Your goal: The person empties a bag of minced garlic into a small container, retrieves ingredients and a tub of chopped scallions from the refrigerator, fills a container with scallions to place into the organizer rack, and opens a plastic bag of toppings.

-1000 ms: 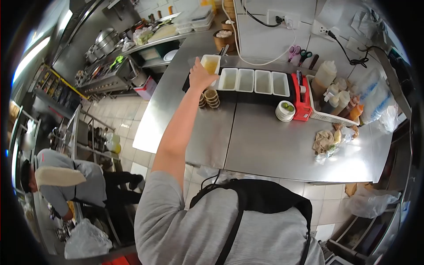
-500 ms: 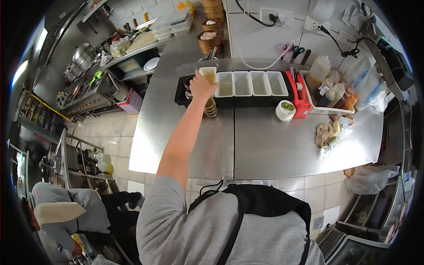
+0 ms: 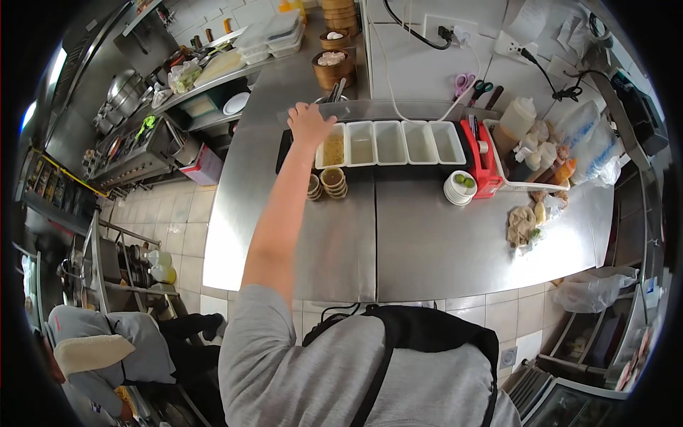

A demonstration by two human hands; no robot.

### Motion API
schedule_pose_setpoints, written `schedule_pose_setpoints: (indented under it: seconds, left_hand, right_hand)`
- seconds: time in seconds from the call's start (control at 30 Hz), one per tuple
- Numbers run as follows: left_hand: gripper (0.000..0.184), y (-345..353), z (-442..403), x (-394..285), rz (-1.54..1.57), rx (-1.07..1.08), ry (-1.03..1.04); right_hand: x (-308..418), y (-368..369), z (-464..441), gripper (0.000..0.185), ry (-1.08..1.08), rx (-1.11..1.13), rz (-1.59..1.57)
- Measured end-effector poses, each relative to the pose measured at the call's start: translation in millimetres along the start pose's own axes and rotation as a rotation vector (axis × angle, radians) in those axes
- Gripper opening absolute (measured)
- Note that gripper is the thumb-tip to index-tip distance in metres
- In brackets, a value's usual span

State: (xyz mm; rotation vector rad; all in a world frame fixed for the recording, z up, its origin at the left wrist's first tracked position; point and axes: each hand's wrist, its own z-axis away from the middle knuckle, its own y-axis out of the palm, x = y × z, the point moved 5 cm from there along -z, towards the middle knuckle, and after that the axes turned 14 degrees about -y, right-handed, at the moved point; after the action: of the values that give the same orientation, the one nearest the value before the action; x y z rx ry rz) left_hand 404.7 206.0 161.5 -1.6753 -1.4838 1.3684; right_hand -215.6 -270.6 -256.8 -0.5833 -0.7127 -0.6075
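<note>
Reaching to the far left of the tabletop [image 3: 327, 249] with the left hand [image 3: 307, 127], palm down, fingers partly open and loosely bent, thumb out to the right near the far left corner of the white container [image 3: 329, 166]. Nothing visible in the grasp; cannot tell from above about contact beneath the palm. No sight of the right hand, so no telling about any hold there.

Look for the white container at the left end of the row, upright in the black holder [image 3: 284, 154], with yellowish contents [image 3: 334, 149] inside and other white containers [image 3: 389, 163] to the right. Best, by the look of it, to carry the wrist above rim height, with fingertips out of the contents. Better to press or grip by the rim, evenly at both ends, than to push on one corner and risk a tilt. Watch the forearm over the small stacked cups [image 3: 335, 191] on the near side, seemingly easy to knock. Mind the upright utensils [image 3: 337, 92] just beyond, too. Raise the palm before any sideways move, then go slowly.
</note>
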Motion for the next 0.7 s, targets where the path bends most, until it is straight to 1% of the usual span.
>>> schedule_pose_setpoints:
  seconds: [0.1, 0.23, 0.33, 0.47, 0.5, 0.6, 0.7]
  left_hand:
    - [0.035, 8.2, -45.0, 4.1, 0.017, -0.014, 0.006]
    - [0.025, 44.2, -103.7, -4.2, 0.075, 0.079, 0.065]
    - [0.023, 78.0, -134.9, -17.1, 0.111, 0.294, 0.113]
    - [0.027, 124.9, -162.3, -28.7, 0.023, 0.326, 0.145]
    - [0.031, 134.4, -166.7, -28.7, 0.032, 0.348, 0.109]
    - [0.029, 120.3, -160.8, -38.3, -0.059, 0.483, 0.097]
    - [0.025, 116.6, -174.5, -35.4, -0.138, 0.435, 0.042]
  right_hand:
    - [3.7, 5.9, -1.6, 0.034, 0.011, -0.021, -0.006]
    - [8.2, 10.2, -4.3, 0.033, 0.038, -0.063, -0.007]
    - [11.6, 14.4, -5.5, 0.033, 0.056, -0.088, -0.008]
    - [11.6, 12.8, -2.1, 0.033, 0.085, -0.13, -0.014]
    - [10.7, 12.1, -1.4, 0.033, 0.079, -0.125, -0.013]
    - [10.2, 7.9, 4.6, 0.032, 0.109, -0.165, -0.006]
    - [9.3, 10.0, 6.7, 0.032, 0.118, -0.177, 0.004]
